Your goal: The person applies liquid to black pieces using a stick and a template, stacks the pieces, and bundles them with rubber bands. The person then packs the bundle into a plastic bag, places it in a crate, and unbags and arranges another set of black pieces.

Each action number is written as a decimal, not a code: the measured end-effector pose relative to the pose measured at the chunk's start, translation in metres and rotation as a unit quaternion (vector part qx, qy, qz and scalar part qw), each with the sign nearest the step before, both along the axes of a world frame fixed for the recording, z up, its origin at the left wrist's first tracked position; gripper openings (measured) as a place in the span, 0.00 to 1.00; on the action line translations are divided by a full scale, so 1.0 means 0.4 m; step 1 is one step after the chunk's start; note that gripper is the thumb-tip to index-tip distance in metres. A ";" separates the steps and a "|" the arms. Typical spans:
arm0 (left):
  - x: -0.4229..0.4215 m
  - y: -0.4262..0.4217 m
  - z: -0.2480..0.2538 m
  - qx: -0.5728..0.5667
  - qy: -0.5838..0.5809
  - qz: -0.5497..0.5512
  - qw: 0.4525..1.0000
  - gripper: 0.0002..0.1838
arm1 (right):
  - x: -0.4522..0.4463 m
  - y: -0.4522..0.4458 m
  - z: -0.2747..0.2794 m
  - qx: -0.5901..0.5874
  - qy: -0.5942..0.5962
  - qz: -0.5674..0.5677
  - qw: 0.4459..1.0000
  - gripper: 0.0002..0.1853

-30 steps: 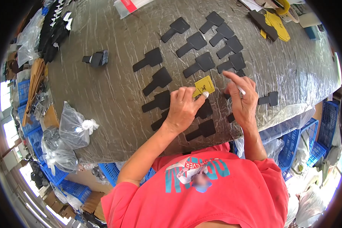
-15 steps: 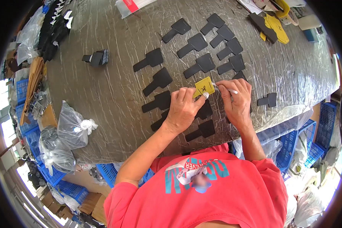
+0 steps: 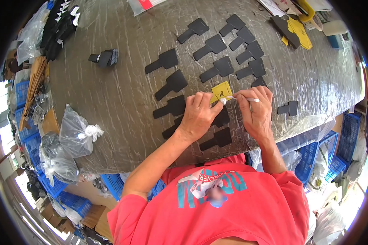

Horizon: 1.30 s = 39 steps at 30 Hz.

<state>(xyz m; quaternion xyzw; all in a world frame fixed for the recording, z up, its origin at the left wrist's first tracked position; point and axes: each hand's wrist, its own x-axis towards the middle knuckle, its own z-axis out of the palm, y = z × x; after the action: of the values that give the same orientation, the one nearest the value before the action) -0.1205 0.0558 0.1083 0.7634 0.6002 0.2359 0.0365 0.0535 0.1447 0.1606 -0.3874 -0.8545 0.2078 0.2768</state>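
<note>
My left hand grips the lower left edge of a yellow card with a dark handwritten mark, its thumb tip wrapped in something white. Close by on the right, my right hand is closed round a thin white strip, one end of which reaches the card near my left thumb. Several black paddle-shaped pieces lie spread beyond and beside my hands; some are partly hidden under them. One small black piece lies apart to the right.
A banded black bundle lies on the dark plastic-covered table. Tied clear bags sit at the left edge. Yellow and dark pieces are at the far right. Blue crates stand below the table edge.
My right hand has moved left from over the black pieces to beside the card, and the white strip now reaches my left thumb. The left hand still holds the card.
</note>
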 end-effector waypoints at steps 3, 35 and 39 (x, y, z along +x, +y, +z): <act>0.001 0.001 0.003 0.003 -0.002 0.002 1.000 0.17 | -0.019 -0.007 -0.004 -0.012 0.012 0.021 1.000 0.01; -0.091 -0.059 0.097 0.046 -0.190 0.112 0.974 0.13 | -0.033 -0.022 0.063 -0.207 0.296 -0.105 0.927 0.10; -0.140 -0.192 0.110 0.025 -0.241 0.178 0.954 0.15 | -0.008 -0.090 0.028 -0.112 0.122 0.020 0.986 0.09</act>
<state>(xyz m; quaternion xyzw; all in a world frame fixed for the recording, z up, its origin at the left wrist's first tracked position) -0.1767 -0.0212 0.1523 0.5654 0.6936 0.4304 0.1183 0.0503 0.1086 0.1720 -0.3705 -0.7933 0.3533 0.3295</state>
